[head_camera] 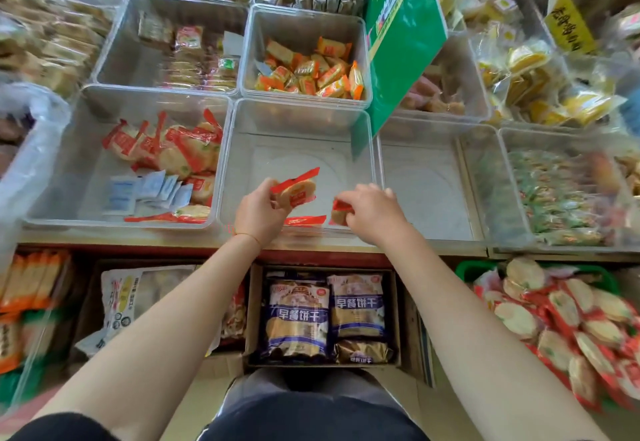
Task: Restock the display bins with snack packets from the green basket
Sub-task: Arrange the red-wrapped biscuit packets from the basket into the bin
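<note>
My left hand [260,212] grips a red-edged rice cracker packet [297,188] over the near part of the middle clear bin [298,122]. Beside it, my right hand [374,211] is closed on a second red packet [340,211] at the same bin's front right. Another red packet [304,221] lies flat on the bin floor between my hands; the floor beyond is bare. The green basket [467,269] stands low at the right, heaped with the same red packets [568,319].
The left bin [86,163] holds red packets and small blue sachets. A bin of orange packets [311,70] sits behind the middle one. A green sign [401,35] leans over the right bins. Boxes of biscuit bags [325,316] stand below the counter edge.
</note>
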### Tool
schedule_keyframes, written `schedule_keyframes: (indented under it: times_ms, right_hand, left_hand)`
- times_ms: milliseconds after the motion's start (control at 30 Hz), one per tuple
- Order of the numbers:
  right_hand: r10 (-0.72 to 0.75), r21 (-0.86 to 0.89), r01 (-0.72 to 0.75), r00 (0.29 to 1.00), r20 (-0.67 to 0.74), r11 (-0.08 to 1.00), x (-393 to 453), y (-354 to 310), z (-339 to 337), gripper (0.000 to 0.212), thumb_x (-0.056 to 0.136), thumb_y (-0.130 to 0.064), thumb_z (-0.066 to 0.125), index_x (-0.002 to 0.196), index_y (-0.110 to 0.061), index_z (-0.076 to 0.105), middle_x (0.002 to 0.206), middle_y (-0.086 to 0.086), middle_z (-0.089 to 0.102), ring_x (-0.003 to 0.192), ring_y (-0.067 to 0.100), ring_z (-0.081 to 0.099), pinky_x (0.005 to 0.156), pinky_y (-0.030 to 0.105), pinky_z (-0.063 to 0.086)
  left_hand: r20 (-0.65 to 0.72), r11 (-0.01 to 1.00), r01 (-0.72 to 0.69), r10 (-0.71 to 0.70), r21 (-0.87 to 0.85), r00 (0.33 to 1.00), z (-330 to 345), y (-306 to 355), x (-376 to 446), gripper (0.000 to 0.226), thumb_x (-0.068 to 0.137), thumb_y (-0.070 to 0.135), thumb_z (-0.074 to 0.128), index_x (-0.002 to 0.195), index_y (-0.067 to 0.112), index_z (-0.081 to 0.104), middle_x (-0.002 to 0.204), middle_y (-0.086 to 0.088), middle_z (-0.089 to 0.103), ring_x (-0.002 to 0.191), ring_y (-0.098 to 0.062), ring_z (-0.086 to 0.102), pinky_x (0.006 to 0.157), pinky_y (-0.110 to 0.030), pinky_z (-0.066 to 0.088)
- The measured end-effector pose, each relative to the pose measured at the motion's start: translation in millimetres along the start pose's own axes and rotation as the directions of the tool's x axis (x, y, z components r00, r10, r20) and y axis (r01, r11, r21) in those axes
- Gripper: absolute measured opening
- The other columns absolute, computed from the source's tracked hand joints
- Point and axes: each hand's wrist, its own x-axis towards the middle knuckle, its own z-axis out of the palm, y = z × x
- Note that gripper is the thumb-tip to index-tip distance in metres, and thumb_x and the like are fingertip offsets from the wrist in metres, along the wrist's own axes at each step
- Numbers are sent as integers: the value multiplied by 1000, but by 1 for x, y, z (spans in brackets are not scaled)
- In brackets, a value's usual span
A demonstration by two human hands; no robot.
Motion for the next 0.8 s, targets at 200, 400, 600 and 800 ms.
schedule_keyframes:
  times_ms: [200, 400, 600, 800]
  right_hand:
    - [-10, -76, 23, 986, 169, 997, 17, -18, 4, 33, 96, -15, 45, 121, -26, 64, 116, 6, 58, 116, 28, 46, 97, 39, 36]
    - [27, 50, -48, 933, 358, 998, 32, -8, 14, 34, 94, -22, 50, 123, -17, 65, 118, 6, 66, 105, 27, 59, 83, 34, 50]
    - [46, 83, -73, 957, 286, 994, 41, -1, 19, 26, 89, -10, 56, 106, -17, 73, 107, 5, 67, 96, 25, 62, 81, 35, 55]
    - [79, 56, -106, 930, 358, 993, 54, 5, 35, 28, 88, 1, 54, 104, -15, 71, 106, 5, 68, 95, 26, 63, 79, 35, 56]
  left_hand:
    - [59, 989, 35, -44, 140, 997, 13, -7, 4, 21, 95, 35, 54, 108, 19, 57, 86, 1, 64, 88, -35, 65, 70, -38, 50]
    - [96, 965, 51, -78, 256, 992, 19, -8, 8, 28, 96, 39, 50, 120, 25, 54, 100, 5, 68, 98, -31, 64, 71, -33, 44]
    - [139, 954, 34, -79, 299, 987, 19, -7, 10, 30, 98, 44, 44, 122, 28, 52, 107, 7, 68, 100, -29, 64, 73, -33, 44]
    - [191, 953, 48, -109, 299, 976, 20, -10, 15, 34, 97, 46, 45, 123, 25, 52, 109, 5, 69, 103, -28, 65, 78, -35, 48]
